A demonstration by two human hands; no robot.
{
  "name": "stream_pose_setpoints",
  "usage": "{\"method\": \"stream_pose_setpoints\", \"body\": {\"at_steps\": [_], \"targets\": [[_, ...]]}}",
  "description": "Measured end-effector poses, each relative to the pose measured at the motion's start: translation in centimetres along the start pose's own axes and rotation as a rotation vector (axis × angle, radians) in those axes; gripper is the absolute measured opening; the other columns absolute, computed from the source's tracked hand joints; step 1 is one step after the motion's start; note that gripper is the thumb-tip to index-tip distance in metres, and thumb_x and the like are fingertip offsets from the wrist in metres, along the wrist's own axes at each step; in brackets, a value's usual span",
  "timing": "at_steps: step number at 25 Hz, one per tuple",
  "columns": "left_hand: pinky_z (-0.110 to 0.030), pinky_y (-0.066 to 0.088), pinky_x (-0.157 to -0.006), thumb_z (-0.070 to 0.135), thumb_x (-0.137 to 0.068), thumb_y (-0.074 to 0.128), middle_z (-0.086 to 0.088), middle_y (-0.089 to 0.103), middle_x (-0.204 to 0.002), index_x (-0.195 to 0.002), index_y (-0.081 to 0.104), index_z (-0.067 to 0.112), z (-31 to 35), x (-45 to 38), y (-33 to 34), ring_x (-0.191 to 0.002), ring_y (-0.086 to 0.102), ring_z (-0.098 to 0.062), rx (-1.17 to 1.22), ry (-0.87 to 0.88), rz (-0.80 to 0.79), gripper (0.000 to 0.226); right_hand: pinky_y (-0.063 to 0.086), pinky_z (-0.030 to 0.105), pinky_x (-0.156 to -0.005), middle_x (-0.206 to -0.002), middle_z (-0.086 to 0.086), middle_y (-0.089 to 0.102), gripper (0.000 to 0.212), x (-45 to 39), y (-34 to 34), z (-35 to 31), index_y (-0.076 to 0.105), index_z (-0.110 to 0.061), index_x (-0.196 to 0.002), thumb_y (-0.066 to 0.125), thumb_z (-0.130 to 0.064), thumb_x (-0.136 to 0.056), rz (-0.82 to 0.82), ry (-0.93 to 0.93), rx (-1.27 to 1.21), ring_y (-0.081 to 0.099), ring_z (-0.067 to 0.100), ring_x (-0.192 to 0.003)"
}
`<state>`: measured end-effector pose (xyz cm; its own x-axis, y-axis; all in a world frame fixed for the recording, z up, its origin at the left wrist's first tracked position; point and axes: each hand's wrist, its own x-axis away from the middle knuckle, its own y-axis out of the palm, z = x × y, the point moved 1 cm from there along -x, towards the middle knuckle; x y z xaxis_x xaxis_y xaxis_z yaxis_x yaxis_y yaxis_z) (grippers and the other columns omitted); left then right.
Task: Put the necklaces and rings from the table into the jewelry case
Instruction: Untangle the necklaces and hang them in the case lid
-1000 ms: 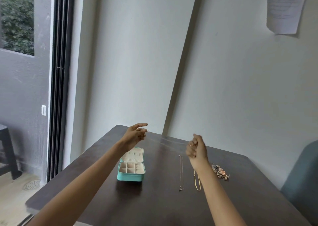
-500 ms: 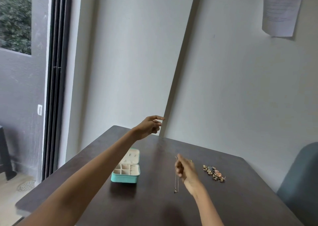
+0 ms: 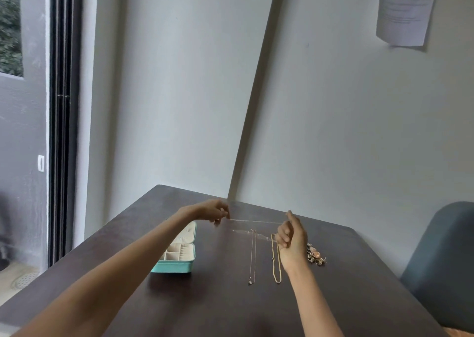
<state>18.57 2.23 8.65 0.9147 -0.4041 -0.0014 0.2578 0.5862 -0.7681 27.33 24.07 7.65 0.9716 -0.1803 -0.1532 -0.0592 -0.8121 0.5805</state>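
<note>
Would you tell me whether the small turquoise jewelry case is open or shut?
Open: the small turquoise jewelry case has its lid raised, exposing cream compartments.

A grey-blue chair (image 3: 441, 265) stands beside the table, a paper sheet (image 3: 404, 11) on the wall.
</note>
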Motion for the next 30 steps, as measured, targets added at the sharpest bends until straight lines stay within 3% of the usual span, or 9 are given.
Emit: {"method": "stream_pose_setpoints", "body": {"at_steps": [2,6,10,12,14,16,19,25,30], "targets": [[-0.009,0.043,-0.059,0.008,-0.095,0.036,-0.009,0.071,-0.082,-0.107,0.06,0.013,-0.2,-0.8,0.8,-0.054,0.058,-0.006,-0.093,0.043,0.051,0.027,0.014,0.018,-0.03,-0.04,-0.009,0.026,0.024,0.2,0.6,-0.4,0.047,-0.017,-0.068,0.05,-0.021,-0.092,-0.03,-0.024,-0.011,0.017,0.004,-0.031],[-0.025,0.044,-0.081,0.007,-0.096,0.034,-0.011,0.072,-0.104,-0.117,0.057,0.012,0.1,-2.8,1.9,-0.086,0.057,-0.016,-0.052,0.059,0.162,0.032,0.01,0.023,-0.038,-0.04,-0.008,0.028,0.022,0.7,1.7,-0.3,0.051,-0.014,-0.068,0.054,-0.025,-0.087,-0.114,-0.091,0.162,0.017,0.006,-0.033],[-0.027,0.043,-0.085,0.002,-0.092,0.04,-0.014,0.068,-0.104,-0.12,0.055,0.008,-0.7,-5.2,2.3,-0.097,0.058,-0.023,-0.016,0.001,0.141,0.033,0.024,0.019,-0.045,-0.044,-0.011,0.039,0.026,1.7,1.3,2.2,0.051,-0.021,-0.061,0.062,-0.03,-0.081,-0.306,-0.231,0.922,0.03,0.003,-0.044],[-0.033,0.045,-0.091,-0.002,-0.086,0.047,-0.011,0.064,-0.098,-0.121,0.055,0.006,-1.3,-6.4,2.4,-0.103,0.06,-0.027,-0.064,-0.042,0.077,0.037,0.034,0.023,-0.053,-0.054,-0.008,0.05,0.022,2.5,0.7,4.6,0.055,-0.022,-0.069,0.059,-0.038,-0.083,-0.461,-0.274,1.321,0.043,0.006,-0.052],[-0.034,0.046,-0.092,-0.005,-0.083,0.047,-0.009,0.063,-0.094,-0.121,0.054,0.005,-1.6,-7.6,2.7,-0.098,0.062,-0.026,-0.089,-0.073,0.043,0.04,0.041,0.026,-0.064,-0.071,-0.005,0.063,0.02,3.4,0.5,7.0,0.057,-0.023,-0.08,0.053,-0.042,-0.084,-0.521,-0.346,1.541,0.055,0.011,-0.067],[-0.034,0.046,-0.092,-0.006,-0.083,0.042,-0.011,0.064,-0.098,-0.12,0.055,0.006,-1.9,-8.8,3.3,-0.1,0.061,-0.027,-0.153,-0.063,0.013,0.041,0.045,0.024,-0.064,-0.074,-0.006,0.064,0.016,3.8,0.4,9.5,0.056,-0.023,-0.076,0.053,-0.038,-0.081,-0.537,-0.517,1.643,0.058,0.012,-0.07],[-0.034,0.044,-0.094,-0.005,-0.084,0.032,-0.015,0.066,-0.111,-0.119,0.055,0.011,-2.8,-9.9,4.6,-0.108,0.058,-0.027,-0.251,-0.034,-0.038,0.045,0.046,0.019,-0.052,-0.061,-0.011,0.055,0.014,3.7,0.3,12.1,0.051,-0.028,-0.065,0.056,-0.039,-0.071,-0.537,-0.706,1.728,0.053,0.004,-0.058],[-0.032,0.044,-0.087,0.0,-0.084,0.039,-0.011,0.066,-0.109,-0.12,0.055,0.013,-3.5,-11.8,6.1,-0.103,0.059,-0.028,-0.358,0.065,-0.018,0.042,0.045,0.02,-0.055,-0.067,-0.012,0.055,0.008,3.0,0.1,13.7,0.053,-0.028,-0.066,0.054,-0.036,-0.07,-0.469,-0.751,1.707,0.052,0.008,-0.065],[-0.031,0.04,-0.092,0.0,-0.084,0.039,-0.011,0.058,-0.117,-0.121,0.054,0.011,-4.4,-12.0,7.9,-0.115,0.052,-0.027,-0.463,0.199,0.028,0.042,0.048,0.02,-0.062,-0.076,-0.014,0.056,0.011,2.9,0.5,14.4,0.056,-0.03,-0.076,0.046,-0.034,-0.074,-0.453,-0.744,1.728,0.054,0.008,-0.072]]}}
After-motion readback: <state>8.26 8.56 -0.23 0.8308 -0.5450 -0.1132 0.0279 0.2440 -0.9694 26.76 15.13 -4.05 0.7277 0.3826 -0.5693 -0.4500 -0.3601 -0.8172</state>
